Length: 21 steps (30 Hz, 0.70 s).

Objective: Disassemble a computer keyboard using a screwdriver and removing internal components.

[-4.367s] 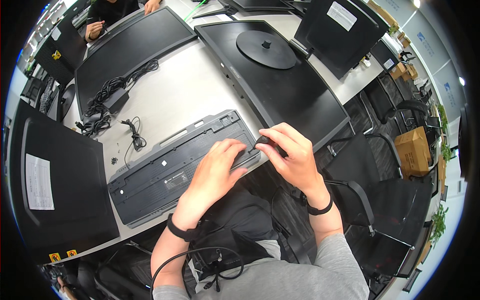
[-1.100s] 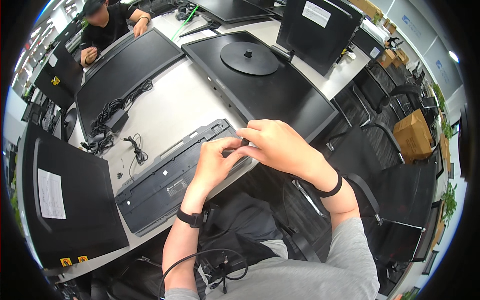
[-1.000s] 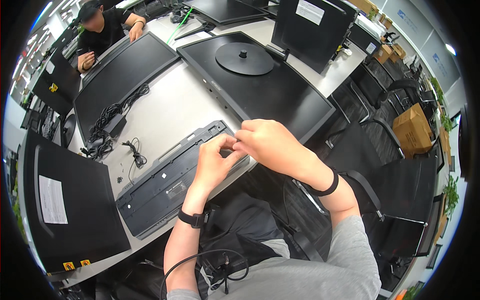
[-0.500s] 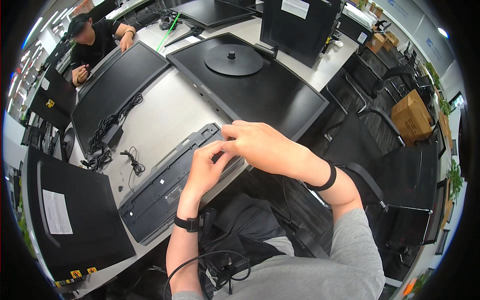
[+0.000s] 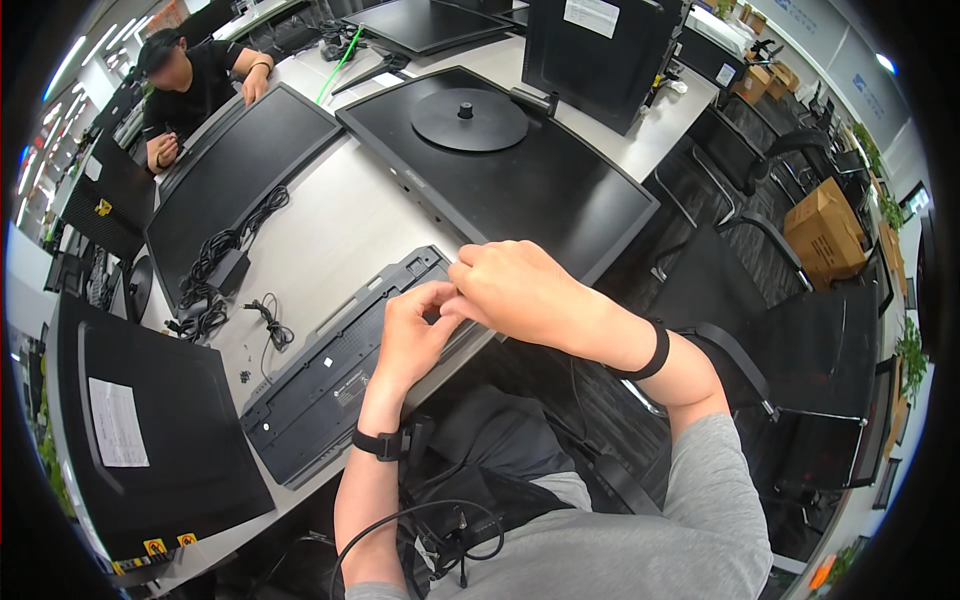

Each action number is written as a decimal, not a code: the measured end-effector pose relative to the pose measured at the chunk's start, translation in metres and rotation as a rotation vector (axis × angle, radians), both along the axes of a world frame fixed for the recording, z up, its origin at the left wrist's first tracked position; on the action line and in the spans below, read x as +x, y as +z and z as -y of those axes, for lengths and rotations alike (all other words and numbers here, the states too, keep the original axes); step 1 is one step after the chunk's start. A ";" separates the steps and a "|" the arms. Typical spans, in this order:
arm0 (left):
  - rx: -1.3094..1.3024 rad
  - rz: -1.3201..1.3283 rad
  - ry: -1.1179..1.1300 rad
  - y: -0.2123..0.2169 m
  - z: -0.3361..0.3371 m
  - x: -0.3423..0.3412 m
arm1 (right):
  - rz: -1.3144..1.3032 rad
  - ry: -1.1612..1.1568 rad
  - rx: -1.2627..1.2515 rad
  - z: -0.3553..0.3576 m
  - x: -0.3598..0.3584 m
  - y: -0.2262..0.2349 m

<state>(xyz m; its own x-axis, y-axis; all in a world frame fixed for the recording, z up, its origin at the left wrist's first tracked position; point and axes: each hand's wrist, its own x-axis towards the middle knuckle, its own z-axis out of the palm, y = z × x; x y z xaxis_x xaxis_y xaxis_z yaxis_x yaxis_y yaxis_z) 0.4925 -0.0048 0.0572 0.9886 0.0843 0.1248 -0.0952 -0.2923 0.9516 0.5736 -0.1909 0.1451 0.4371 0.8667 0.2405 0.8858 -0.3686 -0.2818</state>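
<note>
A black keyboard (image 5: 320,385) lies with its underside up along the desk's near edge. Over its right end my left hand (image 5: 415,325) is closed, thumb and fingers pinched together. My right hand (image 5: 520,285) is closed too, its fingertips meeting those of the left. Whatever they pinch is hidden behind the fingers. Several tiny dark pieces, perhaps screws, (image 5: 245,377) lie beside the keyboard's left part. A thin coiled cable (image 5: 270,322) rests just behind it.
A large monitor (image 5: 560,190) lies face up behind my hands, a round stand base (image 5: 468,120) on it. Another monitor (image 5: 240,180) lies to the left, near a power adapter (image 5: 230,270). A black computer case (image 5: 170,430) stands front left. A person (image 5: 190,95) works across the desk.
My right hand has turned slightly, its knuckles rolling over to the right. The left hand stays almost in place. The keyboard has not moved.
</note>
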 end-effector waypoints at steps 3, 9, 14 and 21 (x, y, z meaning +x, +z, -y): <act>0.014 0.002 -0.013 0.000 0.000 0.000 | 0.064 0.059 0.040 -0.003 0.002 -0.001; 0.086 0.096 -0.018 -0.002 0.000 0.001 | 0.040 0.128 0.016 -0.001 0.005 0.004; 0.062 0.057 0.017 -0.006 0.002 0.003 | -0.008 0.038 -0.078 -0.002 0.002 0.002; 0.106 0.024 0.022 -0.002 0.003 0.003 | -0.040 0.052 0.014 -0.001 0.002 -0.002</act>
<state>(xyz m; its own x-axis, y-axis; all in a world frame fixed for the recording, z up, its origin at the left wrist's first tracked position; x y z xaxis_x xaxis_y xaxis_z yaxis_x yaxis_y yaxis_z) 0.4952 -0.0076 0.0552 0.9832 0.0909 0.1581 -0.1104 -0.3937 0.9126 0.5752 -0.1901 0.1432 0.4007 0.8853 0.2359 0.8919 -0.3179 -0.3217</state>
